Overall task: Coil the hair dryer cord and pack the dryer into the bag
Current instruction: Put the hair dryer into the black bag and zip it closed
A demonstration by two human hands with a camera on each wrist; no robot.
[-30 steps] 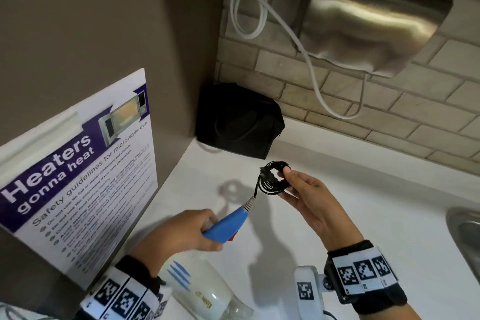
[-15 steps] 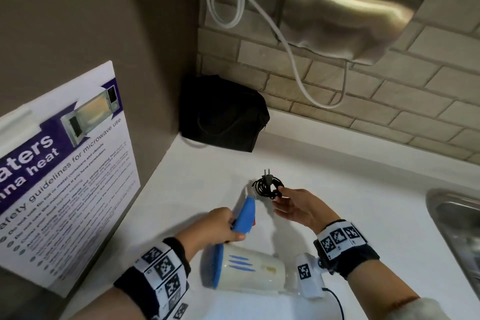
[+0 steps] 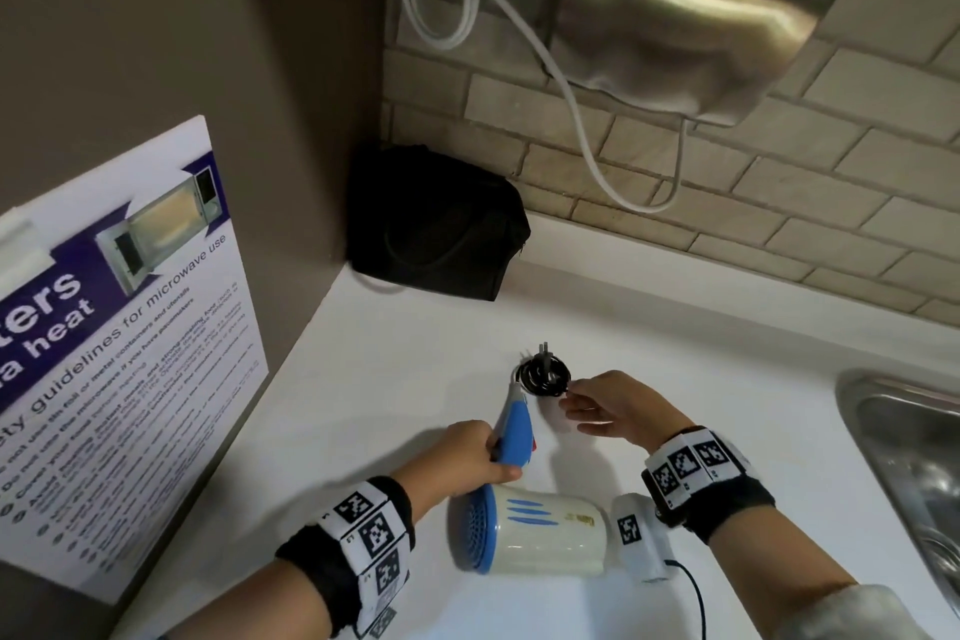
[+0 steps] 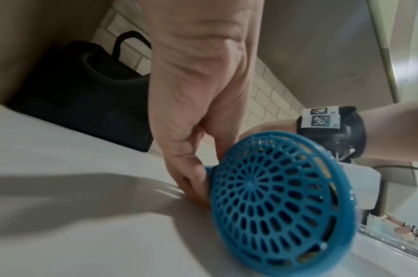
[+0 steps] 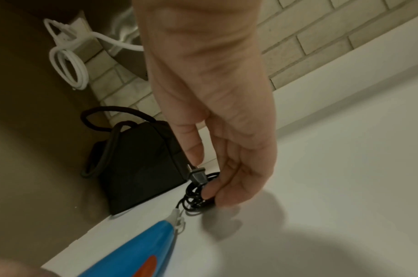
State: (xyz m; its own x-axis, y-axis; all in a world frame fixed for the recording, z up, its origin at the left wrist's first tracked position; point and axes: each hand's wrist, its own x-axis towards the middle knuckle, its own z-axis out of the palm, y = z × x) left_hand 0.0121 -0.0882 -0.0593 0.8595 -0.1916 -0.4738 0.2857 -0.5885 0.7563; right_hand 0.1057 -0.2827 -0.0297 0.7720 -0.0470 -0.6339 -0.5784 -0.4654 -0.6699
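A poster leans against the brown wall along the left edge of the white counter. Its legible text reads "heat" and "guidelines for microwave use", beside a printed microwave picture; the smaller lines are too fine to read. A small gold mark on the dryer barrel cannot be read.

A black bag stands in the far left corner of the counter, against the brick wall. Its loop handles stand up in the wrist views; its contents and whether it is zipped cannot be determined.

The hair dryer lies on its side near the front edge of the counter, white barrel pointing right, blue intake grille pointing left. Its blue handle points toward the far wall.

The left hand is curled around the blue handle, close to the barrel.

The black cord lies as a small tight coil on the counter at the far end of the handle, with the plug on top, prongs toward the bag. The right hand holds the coil at its right side: the lower fingertips press on the loops and the thumb stands just above the plug, a narrow pinch.

A steel sink sits at the right edge. A steel hand dryer with a white cable hangs on the brick wall.
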